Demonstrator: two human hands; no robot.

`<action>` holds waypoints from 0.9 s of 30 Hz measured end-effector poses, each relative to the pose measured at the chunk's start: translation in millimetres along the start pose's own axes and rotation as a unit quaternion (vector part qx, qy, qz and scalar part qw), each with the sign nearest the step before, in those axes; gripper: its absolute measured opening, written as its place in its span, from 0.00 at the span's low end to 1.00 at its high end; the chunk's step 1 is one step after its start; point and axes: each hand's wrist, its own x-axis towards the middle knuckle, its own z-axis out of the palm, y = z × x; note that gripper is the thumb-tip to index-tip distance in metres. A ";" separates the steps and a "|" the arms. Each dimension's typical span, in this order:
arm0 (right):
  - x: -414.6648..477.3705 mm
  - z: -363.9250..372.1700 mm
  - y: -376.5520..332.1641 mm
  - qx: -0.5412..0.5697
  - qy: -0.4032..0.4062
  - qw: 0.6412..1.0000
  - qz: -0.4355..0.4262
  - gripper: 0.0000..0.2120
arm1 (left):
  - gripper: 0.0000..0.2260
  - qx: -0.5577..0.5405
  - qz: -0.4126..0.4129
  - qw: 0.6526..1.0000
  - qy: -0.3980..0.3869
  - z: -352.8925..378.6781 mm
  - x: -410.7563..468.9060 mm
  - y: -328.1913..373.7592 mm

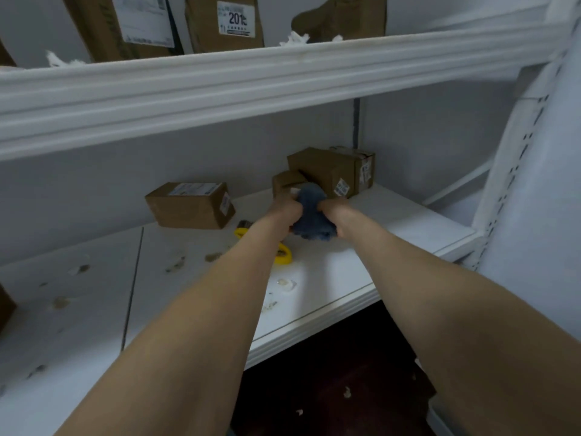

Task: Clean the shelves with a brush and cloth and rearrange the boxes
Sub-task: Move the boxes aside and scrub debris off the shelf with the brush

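Stained white shelf (408,228); wiping stage. Left hand (287,212), right hand (333,209) clenched on blue cloth (312,215). Next, probably: wipe stains (176,264).

A plain pale grey wall (220,158) stands behind, a white perforated metal upright (515,171) at the right, dark reddish-brown floor (330,388) below.

Both hands, left hand (284,212) and right hand (334,212), around a blue cloth (312,215) (bunched) above the shelf (393,215).
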 end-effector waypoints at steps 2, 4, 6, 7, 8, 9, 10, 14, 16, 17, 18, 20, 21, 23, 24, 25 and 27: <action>9.4 -15.2 -2.2 -0.086 0.065 0.994 0.037 0.20 | 0.15 0.006 0.014 0.999 -0.028 12.0 6.5 5.5; 17.2 -28.5 1.4 -0.214 0.120 0.969 0.007 0.21 | 0.16 0.008 0.026 0.999 -0.038 24.9 15.0 9.9; 32.2 -43.7 4.1 -0.244 0.154 0.957 0.001 0.21 | 0.18 0.029 0.044 0.998 -0.020 38.1 26.6 12.0; 38.5 -50.2 7.0 -0.265 0.162 0.950 0.000 0.21 | 0.18 0.035 0.049 0.998 -0.015 44.4 35.6 9.7; 44.6 -54.2 10.6 -0.293 0.158 0.943 -0.008 0.21 | 0.19 0.032 0.039 0.999 -0.015 48.1 41.0 7.9; 49.3 -55.8 15.0 -0.322 0.147 0.935 -0.011 0.20 | 0.18 0.034 0.035 0.999 -0.013 52.3 48.5 4.1; 54.3 -57.6 16.8 -0.338 0.151 0.929 -0.012 0.20 | 0.17 0.035 0.027 0.999 -0.017 54.0 51.3 3.0; 78.8 -61.8 11.9 -0.356 0.181 0.917 -0.005 0.18 | 0.14 0.036 -0.003 0.999 0.003 60.9 77.0 -11.0; 87.2 -59.1 10.1 -0.346 0.168 0.923 -0.012 0.19 | 0.13 0.026 -0.019 0.999 0.022 60.9 85.7 -17.0; 88.8 -57.7 11.6 -0.332 0.164 0.929 -0.011 0.20 | 0.13 0.020 -0.024 0.999 0.030 60.8 88.5 -19.7; 91.4 -55.0 14.4 -0.322 0.169 0.931 -0.014 0.20 | 0.13 0.014 -0.028 0.999 0.033 59.4 88.7 -20.9; 89.6 -49.5 20.2 -0.271 0.169 0.947 0.005 0.22 | 0.14 -0.007 -0.025 0.999 0.040 55.1 87.4 -22.9; 87.8 -45.3 24.0 -0.258 0.187 0.948 -0.014 0.23 | 0.14 -0.017 -0.022 0.999 0.042 51.9 85.1 -22.5; 83.8 -34.5 22.8 -0.254 0.195 0.947 -0.030 0.22 | 0.14 -0.031 -0.009 0.998 0.045 43.0 80.1 -20.8; 78.5 -27.2 19.8 -0.245 0.178 0.952 -0.041 0.19 | 0.14 -0.036 -0.005 0.998 0.049 37.0 75.7 -19.6; 72.3 -17.4 14.7 -0.249 0.154 0.955 -0.057 0.17 | 0.14 -0.041 0.000 0.997 0.059 30.5 72.1 -18.2; 56.2 1.7 6.1 -0.253 0.096 0.959 -0.088 0.14 | 0.13 -0.042 0.009 0.996 0.076 13.4 63.5 -17.6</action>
